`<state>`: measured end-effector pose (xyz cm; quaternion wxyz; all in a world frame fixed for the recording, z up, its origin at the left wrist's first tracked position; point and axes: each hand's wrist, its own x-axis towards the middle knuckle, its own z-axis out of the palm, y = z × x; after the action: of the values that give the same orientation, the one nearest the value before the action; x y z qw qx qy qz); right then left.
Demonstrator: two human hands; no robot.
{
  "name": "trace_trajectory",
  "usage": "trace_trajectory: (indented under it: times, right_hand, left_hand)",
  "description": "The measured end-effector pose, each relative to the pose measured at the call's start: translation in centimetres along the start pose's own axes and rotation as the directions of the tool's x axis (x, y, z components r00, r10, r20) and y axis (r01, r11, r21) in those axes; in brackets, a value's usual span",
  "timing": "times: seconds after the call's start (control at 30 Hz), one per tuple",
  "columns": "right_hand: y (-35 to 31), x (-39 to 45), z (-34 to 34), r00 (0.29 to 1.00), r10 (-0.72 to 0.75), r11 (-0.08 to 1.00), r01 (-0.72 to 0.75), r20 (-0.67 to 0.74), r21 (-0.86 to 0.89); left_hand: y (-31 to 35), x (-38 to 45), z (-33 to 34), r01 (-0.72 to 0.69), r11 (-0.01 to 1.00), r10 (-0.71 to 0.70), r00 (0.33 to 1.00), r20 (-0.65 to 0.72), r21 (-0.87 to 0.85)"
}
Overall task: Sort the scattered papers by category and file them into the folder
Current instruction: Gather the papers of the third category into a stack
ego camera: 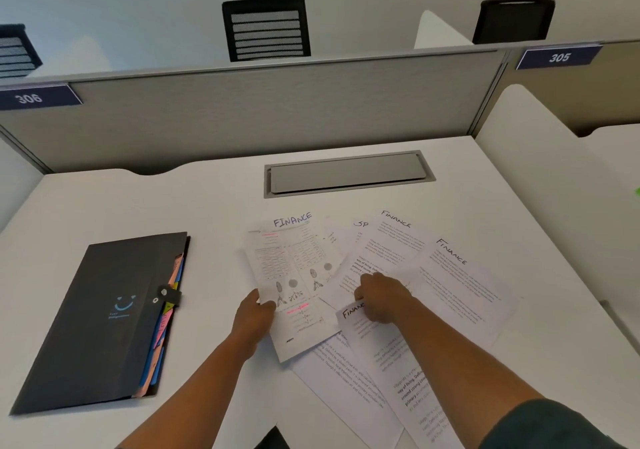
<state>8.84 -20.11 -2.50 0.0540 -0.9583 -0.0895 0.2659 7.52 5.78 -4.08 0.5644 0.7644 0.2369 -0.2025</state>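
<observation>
Head view — your left hand (pixel 254 313) pinches the diagram sheet (pixel 294 275); your right hand (pixel 382 298) grips a "Finance" page (pixel 367 330) — folder (pixel 104 320) closed beside.

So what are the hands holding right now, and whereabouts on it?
The left hand pinches the diagram sheet headed FINANCE at its left edge. The right hand rests on the overlapping sheets; whether it grips one cannot be told.

The folder (pixel 104 317) is black with a blue smile mark. Its tabs (pixel 165 327) show pink, blue, yellow. The papers (pixel 450 285) are white.
</observation>
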Motion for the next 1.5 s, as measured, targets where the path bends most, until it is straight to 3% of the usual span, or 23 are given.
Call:
trace_trajectory:
  times: [0.17, 0.3, 0.4, 0.57, 0.67, 0.77, 0.9, 1.03, 1.17, 1.33, 1.43, 1.5]
  right_hand:
    - [-1.4, 1.3, -2.3, 0.99, -0.046, 0.97, 0.075, -0.13, 0.23]
    - [-4.0, 2.4, -5.1, 0.957, 0.018, 0.817, 0.153, -0.29, 0.557]
    - [-6.3, 3.5, -6.5, 0.938, 0.084, 0.728, 0.172, -0.336, 0.664]
    - [-9.6, 5.1, -6.8, 0.931, 0.083, 0.708, 0.195, -0.354, 0.679]
    - [-10.9, 6.1, -6.1, 0.939, 0.067, 0.682, 0.203, -0.337, 0.702]
    - [-11.7, 7.0, -5.0, 0.95, 0.028, 0.642, 0.222, -0.312, 0.734]
    - [-12.0, 7.5, -4.0, 0.949, -0.015, 0.591, 0.262, -0.315, 0.763]
    - [-10.8, 7.7, -3.9, 0.941, 0.053, 0.573, 0.247, -0.336, 0.781]
    - [-8.1, 7.6, -3.6, 0.91, 0.229, 0.591, 0.152, -0.346, 0.792]
    - [-4.0, 6.4, -2.5, 0.851, 0.458, 0.561, -0.054, -0.255, 0.826]
    - [-1.7, 5.2, -1.8, 0.771, 0.617, 0.497, -0.226, -0.158, 0.838]
    - [-0.4, 4.0, -1.6, 0.672, 0.74, 0.408, -0.395, -0.045, 0.823]
  left_hand:
    - [-0.7, -0.4, -1.6, -0.024, 0.998, 0.026, 0.998, -0.049, 0.05]
    - [-1.0, -0.9, -3.0, 0.006, 0.995, -0.004, 1.0, -0.026, 0.095]
    - [-1.1, -1.3, -4.1, 0.019, 0.995, -0.022, 0.999, 0.03, 0.097]
    - [-1.4, -1.9, -5.6, 0.044, 0.994, -0.057, 0.99, 0.125, 0.104]
    - [-1.5, -2.0, -6.0, 0.111, 0.993, -0.108, 0.992, 0.063, -0.036]
    - [-1.3, -1.8, -6.0, 0.079, 0.985, -0.076, 0.997, 0.031, -0.154]
    - [-1.9, -0.9, -5.5, -0.035, 0.999, 0.035, 0.999, -0.034, -0.02]
    - [-2.3, 0.1, -5.0, -0.07, 0.997, 0.072, 0.995, -0.064, 0.024]
    - [-2.2, 0.8, -4.7, -0.127, 0.991, 0.132, 0.984, -0.118, 0.041]
    - [-1.7, 1.3, -4.9, -0.176, 0.981, 0.189, 0.955, -0.227, 0.076]
    - [-1.2, 1.3, -4.8, -0.222, 0.974, 0.226, 0.931, -0.287, 0.045]
    - [-0.6, 1.2, -4.7, -0.253, 0.967, 0.247, 0.917, -0.313, 0.022]
